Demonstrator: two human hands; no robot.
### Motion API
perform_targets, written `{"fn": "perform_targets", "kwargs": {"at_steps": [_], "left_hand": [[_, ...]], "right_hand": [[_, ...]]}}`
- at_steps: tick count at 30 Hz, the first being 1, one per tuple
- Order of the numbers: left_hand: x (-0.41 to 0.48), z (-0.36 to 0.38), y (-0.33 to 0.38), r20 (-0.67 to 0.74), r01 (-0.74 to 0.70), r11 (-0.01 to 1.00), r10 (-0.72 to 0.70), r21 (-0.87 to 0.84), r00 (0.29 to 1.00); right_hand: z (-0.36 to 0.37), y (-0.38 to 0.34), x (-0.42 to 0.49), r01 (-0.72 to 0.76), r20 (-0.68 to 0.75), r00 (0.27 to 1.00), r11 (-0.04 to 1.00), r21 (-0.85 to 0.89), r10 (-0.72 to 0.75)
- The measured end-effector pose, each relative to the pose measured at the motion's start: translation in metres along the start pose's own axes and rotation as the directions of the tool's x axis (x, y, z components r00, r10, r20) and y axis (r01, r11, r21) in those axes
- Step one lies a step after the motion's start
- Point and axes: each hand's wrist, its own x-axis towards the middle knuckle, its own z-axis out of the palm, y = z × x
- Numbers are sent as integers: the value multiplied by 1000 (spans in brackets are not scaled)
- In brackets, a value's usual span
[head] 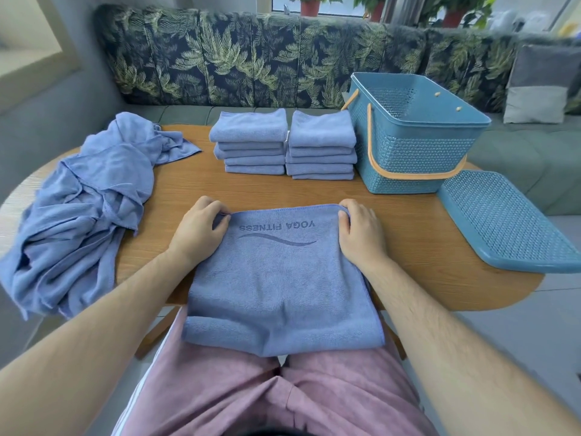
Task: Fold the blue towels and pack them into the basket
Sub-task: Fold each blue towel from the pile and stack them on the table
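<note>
Wooden bench (314,190) before a leaf-print sofa (251,58) is noted as the work surface. One blue towel (276,278) is laid flat, long axis running from the far side toward the person, its near end draped over the bench edge onto the lap. Its far corners are pinched, one by the left hand (198,231), one by the right hand (361,231), both equally near. A fold toward the body is judged next. The basket (408,146) stands far right, nearer the right hand.
</note>
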Motion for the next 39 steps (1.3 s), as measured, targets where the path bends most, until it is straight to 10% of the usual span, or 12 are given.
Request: {"fn": "perform_targets", "kwargs": {"at_steps": [14,33,39], "left_hand": [[-4,-8,7,21,-21,1000,21,-22,1000],[2,-31,14,80,359,862,-355,-358,931],[18,-81,48,40,284,851,-298,-441,954]], "right_hand": [[-1,7,-2,-75,-106,987,934,348,118],[-11,1,-7,-269,38,961,884,382,276],[-66,-11,24,-247,12,964,873,420,266]]}}
